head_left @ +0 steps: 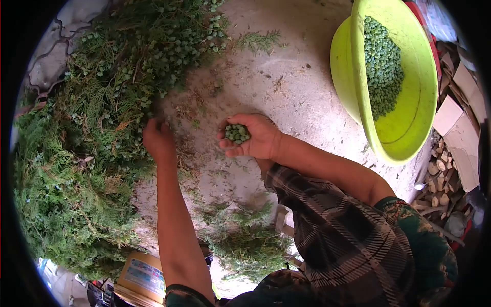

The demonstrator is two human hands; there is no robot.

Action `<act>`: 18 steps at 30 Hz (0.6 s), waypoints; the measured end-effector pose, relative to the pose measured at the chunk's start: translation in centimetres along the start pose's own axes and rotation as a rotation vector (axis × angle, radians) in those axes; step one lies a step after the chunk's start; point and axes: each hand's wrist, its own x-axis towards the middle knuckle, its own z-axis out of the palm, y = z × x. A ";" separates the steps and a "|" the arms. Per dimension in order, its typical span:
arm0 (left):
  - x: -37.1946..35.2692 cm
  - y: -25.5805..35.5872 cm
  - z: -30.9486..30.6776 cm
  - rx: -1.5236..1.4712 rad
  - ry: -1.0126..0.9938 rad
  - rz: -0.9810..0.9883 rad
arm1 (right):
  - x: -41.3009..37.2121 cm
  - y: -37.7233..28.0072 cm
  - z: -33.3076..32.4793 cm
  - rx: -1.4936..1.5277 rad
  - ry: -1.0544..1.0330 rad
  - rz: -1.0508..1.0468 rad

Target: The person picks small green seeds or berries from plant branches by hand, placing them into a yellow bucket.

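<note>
My right hand (258, 135) is cupped, palm up, around a small heap of green seed cones (237, 133). The fingers curl over the heap's left side. My left hand (159, 139) is at the right edge of a big pile of cut evergreen branches (97, 117), with its fingers bent together. Whatever those fingers pinch, if anything, is hidden. Clusters of similar pale green cones (189, 43) show on the branches at the top of the pile. At the upper right, a yellow-green plastic basin (417, 123) leans tilted, with many loose green cones (382, 66) inside.
Dusty concrete floor (302, 77) with scattered bits of foliage lies between pile and basin. A smaller heap of sprigs (250, 240) is near my legs. Cardboard (463, 138) and cut wood (440, 171) are at far right. A yellowish container (140, 276) stands at lower left.
</note>
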 end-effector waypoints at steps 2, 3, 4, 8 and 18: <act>-1.0 0.9 -0.9 -0.330 -0.037 -0.226 | 0.2 0.1 0.0 -0.023 0.014 -0.015; -1.6 1.6 -1.5 -0.659 -0.071 -0.453 | 0.2 0.2 -0.1 -0.022 0.017 -0.013; -2.4 2.0 -2.0 -0.658 -0.073 -0.456 | 0.3 0.2 -0.2 -0.041 0.007 -0.015; -5.1 4.5 -4.0 -1.517 -0.202 -0.548 | 0.1 0.5 0.5 -0.079 0.009 0.004; -8.9 13.5 -7.2 -0.884 -0.484 -0.054 | -0.6 1.5 2.2 -0.088 0.036 0.047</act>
